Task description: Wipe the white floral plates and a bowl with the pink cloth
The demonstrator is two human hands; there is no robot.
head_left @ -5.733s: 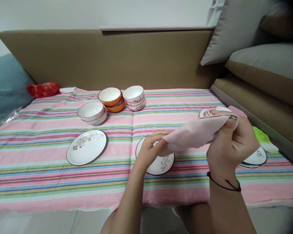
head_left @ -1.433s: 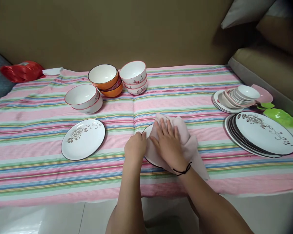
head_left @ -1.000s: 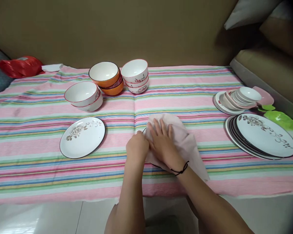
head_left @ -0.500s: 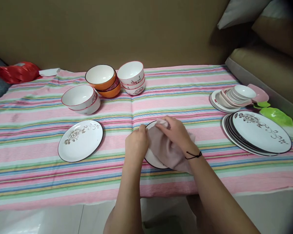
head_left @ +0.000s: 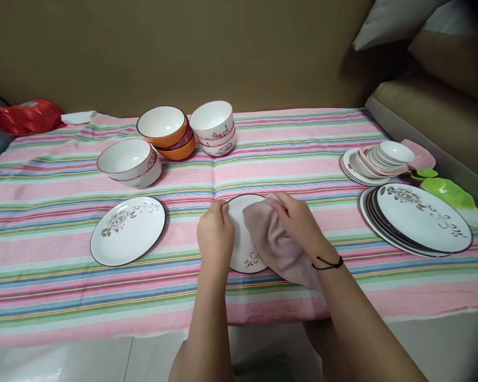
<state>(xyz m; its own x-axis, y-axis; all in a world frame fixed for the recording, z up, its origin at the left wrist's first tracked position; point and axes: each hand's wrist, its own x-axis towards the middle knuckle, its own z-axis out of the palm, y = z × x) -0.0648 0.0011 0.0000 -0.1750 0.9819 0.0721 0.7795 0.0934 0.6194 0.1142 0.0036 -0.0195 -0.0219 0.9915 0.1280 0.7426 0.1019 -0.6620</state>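
Between my hands is a white plate (head_left: 239, 228) with a dark rim and a brown floral pattern, partly covered by a cloth. My left hand (head_left: 215, 231) grips the plate's left edge, thumb on top. In my right hand (head_left: 298, 220) is a bunched mauve cloth (head_left: 276, 244), pressed on the plate's right side and hanging past its near edge. A black cord is tied round my right wrist. To the left a similar oval plate (head_left: 129, 233) lies flat, face up.
Bowls stand in stacks at the back: white ones (head_left: 125, 162), orange ones (head_left: 163, 127) and patterned white ones (head_left: 213, 124). On the right are stacked plates (head_left: 426, 217), small dishes (head_left: 394, 154) and a green leaf-shaped dish (head_left: 450, 192). A red package (head_left: 27, 118) lies far left on the striped cloth (head_left: 183, 239).
My right hand has moved right with the cloth, uncovering more of the plate. My left hand has shifted slightly left, still at the plate's edge.
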